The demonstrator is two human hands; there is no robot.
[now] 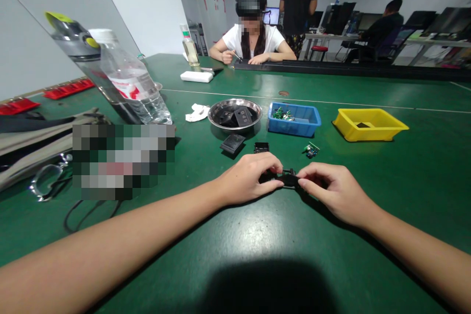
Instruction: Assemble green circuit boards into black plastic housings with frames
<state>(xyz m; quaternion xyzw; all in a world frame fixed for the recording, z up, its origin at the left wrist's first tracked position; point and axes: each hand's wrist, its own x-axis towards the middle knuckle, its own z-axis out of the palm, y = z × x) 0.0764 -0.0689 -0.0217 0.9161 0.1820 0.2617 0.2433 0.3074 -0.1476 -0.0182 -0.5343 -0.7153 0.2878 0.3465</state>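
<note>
Both hands meet over the green table, pinching a small black plastic part (pixel 290 180) between them. My left hand (pixel 252 179) grips its left end with thumb and fingers. On its right end, my right hand (pixel 336 194) closes thumb and forefinger. The fingers cover much of the part, so its exact kind is unclear. Just beyond lie a small black open housing (pixel 261 147), a flat black casing (pixel 233 144) and a little green circuit board (pixel 312 149) with wires.
Behind these stand a metal bowl (pixel 235 130) of black casings, a blue bin (pixel 290 128) with circuit boards and a yellow bin (pixel 371 135) with a dark piece. Bottles (pixel 128 78), glasses (pixel 46 181) and a bag (pixel 37 142) occupy the left. A person in a headset sits opposite.
</note>
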